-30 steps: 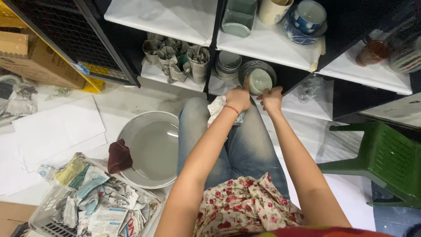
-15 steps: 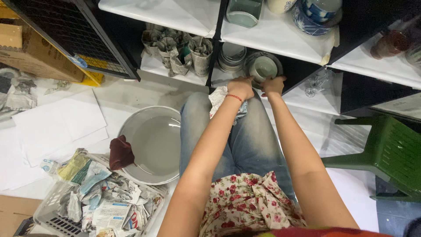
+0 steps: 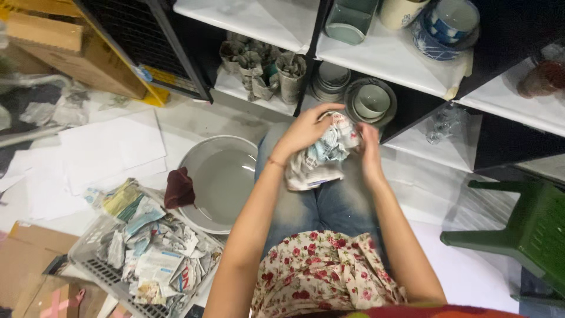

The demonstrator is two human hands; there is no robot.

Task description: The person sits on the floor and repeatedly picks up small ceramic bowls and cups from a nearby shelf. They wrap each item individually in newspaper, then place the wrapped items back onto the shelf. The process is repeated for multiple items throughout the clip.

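Down on the white floor, a cardboard box sits far left. Next comes a basket full of crumpled paper, then a grey basin with a dark red cloth on its rim. The left hand grips a paper-wrapped bundle over the knees. The right hand presses its other side. Bowls sit on the shelf behind, a green stool far right.

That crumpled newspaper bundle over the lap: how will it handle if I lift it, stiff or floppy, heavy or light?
The newspaper bundle is creased and sags between the left hand and right hand, so the paper is probably soft and floppy. If it is only paper it should be light; whether something is wrapped inside cannot be seen. Its rumpled surface probably grips well and won't roll.
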